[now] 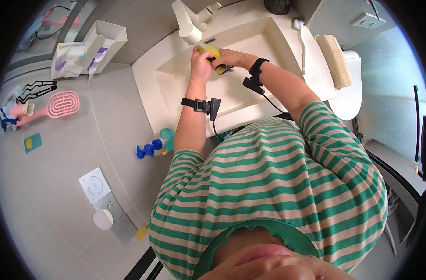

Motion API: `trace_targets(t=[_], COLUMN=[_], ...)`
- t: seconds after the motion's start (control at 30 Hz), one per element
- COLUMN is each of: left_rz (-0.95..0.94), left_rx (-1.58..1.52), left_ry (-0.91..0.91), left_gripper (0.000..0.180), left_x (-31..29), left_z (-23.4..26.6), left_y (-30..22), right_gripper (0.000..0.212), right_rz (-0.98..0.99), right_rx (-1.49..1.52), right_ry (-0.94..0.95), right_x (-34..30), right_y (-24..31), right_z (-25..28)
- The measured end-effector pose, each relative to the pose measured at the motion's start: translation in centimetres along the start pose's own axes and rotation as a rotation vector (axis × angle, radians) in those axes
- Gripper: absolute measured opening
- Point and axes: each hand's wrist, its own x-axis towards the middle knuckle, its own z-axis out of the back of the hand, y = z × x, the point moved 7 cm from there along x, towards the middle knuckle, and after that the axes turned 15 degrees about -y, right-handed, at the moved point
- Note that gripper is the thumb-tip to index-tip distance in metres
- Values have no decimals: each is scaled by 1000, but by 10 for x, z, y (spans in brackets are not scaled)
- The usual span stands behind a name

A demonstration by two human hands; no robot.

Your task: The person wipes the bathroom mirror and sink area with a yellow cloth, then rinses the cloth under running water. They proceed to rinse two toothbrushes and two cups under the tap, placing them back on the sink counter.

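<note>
Over the cream washbasin (264,51), just below the faucet (187,25), my two hands meet around a soft-looking yellow thing (212,50) with black parts, perhaps a sponge; its exact kind is hard to make out. My left hand (201,63) has its fingers closed on the yellow thing's left side. From the right, my right hand (229,58) grips it too, its fingers partly covering it. A yellow and black end sticks out beneath the right hand. Both wrists wear black straps with small boxes and cables.
A white long-handled brush (301,44) lies on the basin's right ledge, beside a rolled beige towel (334,60). Left on the wall are a tissue holder (105,42) and a pink hairbrush (61,105). Blue-topped pump bottles (150,148) stand near my left elbow.
</note>
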Motion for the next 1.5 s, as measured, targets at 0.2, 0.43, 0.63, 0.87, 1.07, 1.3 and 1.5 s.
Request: trace_targets(t=[0.2, 0.43, 0.63, 0.87, 1.07, 1.3, 1.5], left_rz=[-218, -476, -653, -1017, -780, 2, 144], left_rx=[-349, 924, 967, 1416, 1616, 1558, 1287], left_ry=[-124, -383, 100, 238, 299, 360, 213], left_gripper=[34, 42, 48, 75, 55, 22, 43], left_x=[9, -9, -72, -71, -15, 26, 38], left_z=[32, 44, 2, -10, -21, 3, 30], left_y=[-22, -15, 1, -32, -9, 32, 35], right_gripper=[54, 45, 37, 18, 14, 24, 31], right_rz=[-56, -457, -456, -451, -166, 426, 562], right_rx=[2, 715, 537, 17, -716, -1424, -1363], right_ry=[-57, 59, 125, 327, 200, -137, -367], right_x=[1, 1, -4, -9, 6, 17, 8], right_y=[0, -19, -29, -11, 7, 14, 26], right_z=[12, -2, -5, 7, -1, -2, 8])
